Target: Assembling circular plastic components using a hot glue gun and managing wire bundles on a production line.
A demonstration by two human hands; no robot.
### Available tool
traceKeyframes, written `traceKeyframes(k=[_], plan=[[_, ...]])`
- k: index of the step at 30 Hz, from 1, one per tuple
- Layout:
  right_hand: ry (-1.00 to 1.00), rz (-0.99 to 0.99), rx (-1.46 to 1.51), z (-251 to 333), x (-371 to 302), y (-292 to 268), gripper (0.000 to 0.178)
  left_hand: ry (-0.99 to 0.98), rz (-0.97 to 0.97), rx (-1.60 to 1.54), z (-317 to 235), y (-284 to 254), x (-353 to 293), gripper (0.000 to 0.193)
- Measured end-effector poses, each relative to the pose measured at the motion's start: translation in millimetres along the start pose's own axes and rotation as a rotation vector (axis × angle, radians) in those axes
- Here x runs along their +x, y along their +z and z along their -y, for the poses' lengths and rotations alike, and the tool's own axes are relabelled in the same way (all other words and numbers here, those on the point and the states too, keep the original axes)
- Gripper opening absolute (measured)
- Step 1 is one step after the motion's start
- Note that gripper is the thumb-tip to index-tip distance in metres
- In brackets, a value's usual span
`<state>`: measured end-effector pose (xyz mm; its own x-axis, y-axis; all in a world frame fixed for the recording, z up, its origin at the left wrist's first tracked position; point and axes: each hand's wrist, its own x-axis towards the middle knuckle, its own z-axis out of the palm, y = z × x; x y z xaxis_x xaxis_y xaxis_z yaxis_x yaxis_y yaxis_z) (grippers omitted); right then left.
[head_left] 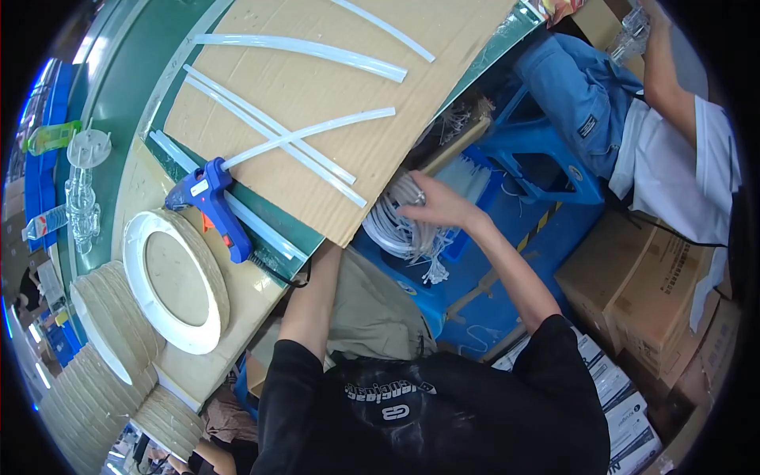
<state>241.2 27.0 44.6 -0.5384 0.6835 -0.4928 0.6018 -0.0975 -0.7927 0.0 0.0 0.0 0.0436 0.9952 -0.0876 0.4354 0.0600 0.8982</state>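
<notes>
Nearest is the person's black shirt, with olive trousers beyond it; the left forearm runs under the near edge of the cardboard, which hides the left hand, so I cannot tell how its fingers stand; the right hand reaches in from the right, thumb and fingers curled about the upper part of a bundle of white cords, seemingly grasping it, though how tightly I cannot tell.

The step in hand looks like taking hold of or sorting that bundle; handling it further would call for a grip around all the strands, and care that the loose ends do not snag.

The bundle is just right of the cardboard's near corner, below the tabletop; it looks pale and glossy, bent in thick loops, with frayed-looking ends hanging on the near side.

To the left, a blue glue gun lies near a white ring; farther, translucent sticks lie across the cardboard; far right, beyond a blue stool, a seated co-worker holds a clear piece.
</notes>
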Motion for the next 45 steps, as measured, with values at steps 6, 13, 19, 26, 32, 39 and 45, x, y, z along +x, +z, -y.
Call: traceKeyframes(k=[6, 13, 19, 26, 32, 39, 45], plan=[[0.069, -0.072, 0.048, 50, 28, -62, 0.053, -0.201, 0.023, -0.374, 60, -41, -18, 0.048], [0.304, -0.127, 1.885, 39, 123, -27, 0.035, -0.491, 0.177, -0.713, 111, -24, 63, 0.042], [0.084, 0.045, 1.809, -78, 186, -75, 0.034, -0.493, 0.276, -0.792, 69, 36, 75, 0.043], [-0.017, -0.037, 1.697, -10, 177, -116, 0.031, -0.621, 0.207, -0.741, 94, -63, 23, 0.043], [0.177, 0.117, 1.899, 2, 154, -31, 0.038, -0.484, 0.294, -0.814, 79, -57, -5, 0.044], [-0.582, -0.024, 1.508, 35, 169, -77, 0.046, -0.275, 0.466, -0.867, 122, -162, 46, 0.045], [-0.661, -0.001, 1.5, 21, 170, -127, 0.047, -0.286, 0.469, -0.895, 80, -126, 46, 0.046]])
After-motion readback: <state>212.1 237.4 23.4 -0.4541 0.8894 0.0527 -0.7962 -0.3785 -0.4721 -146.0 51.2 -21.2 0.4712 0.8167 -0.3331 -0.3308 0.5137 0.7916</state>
